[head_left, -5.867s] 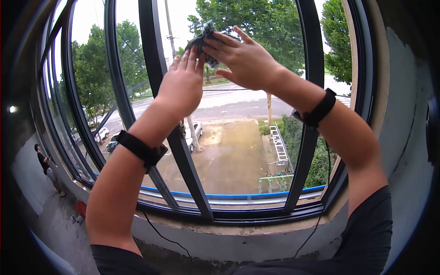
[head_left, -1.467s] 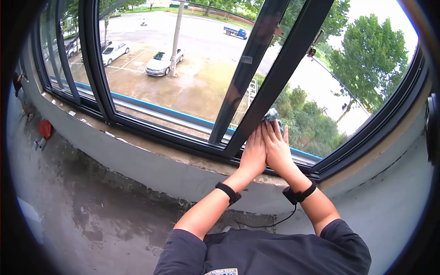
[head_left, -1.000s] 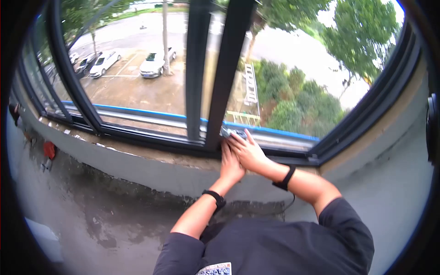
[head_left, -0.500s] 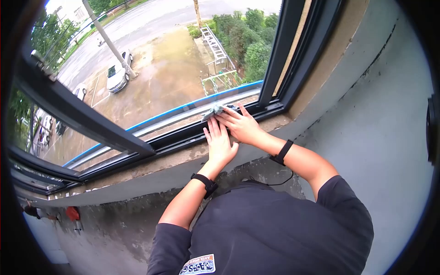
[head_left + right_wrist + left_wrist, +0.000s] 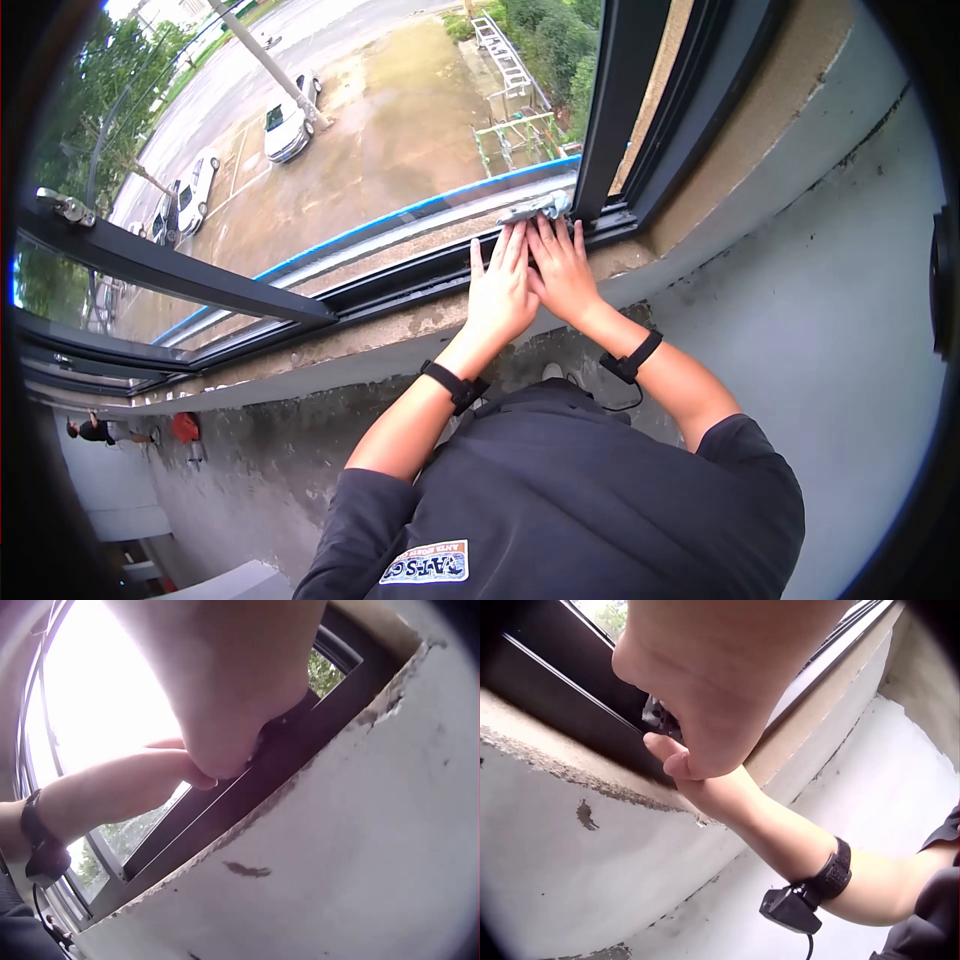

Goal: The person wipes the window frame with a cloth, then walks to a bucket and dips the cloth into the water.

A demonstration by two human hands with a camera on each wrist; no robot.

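A crumpled grey cloth (image 5: 536, 208) lies on the dark bottom rail of the window frame (image 5: 400, 285), close to the vertical post (image 5: 610, 110). My right hand (image 5: 558, 262) presses on it with straight fingers. My left hand (image 5: 500, 285) lies flat beside it on the left, fingertips reaching the cloth's edge. In the left wrist view the left hand (image 5: 720, 675) fills the top, and a dark bit of cloth (image 5: 657, 717) shows under it. The right wrist view shows the right hand (image 5: 225, 690) on the rail, with the cloth hidden.
A rough concrete sill (image 5: 640, 265) runs below the rail, above a grey plaster wall (image 5: 830, 300). A dark sash bar (image 5: 170, 270) crosses at the left. Another person (image 5: 92, 430) and a red object (image 5: 186, 427) are far off by the wall at the lower left.
Over the last seconds both hands and the cloth came down from the upper glass to the bottom rail. In the last half second they slid right along it, up to the vertical post.
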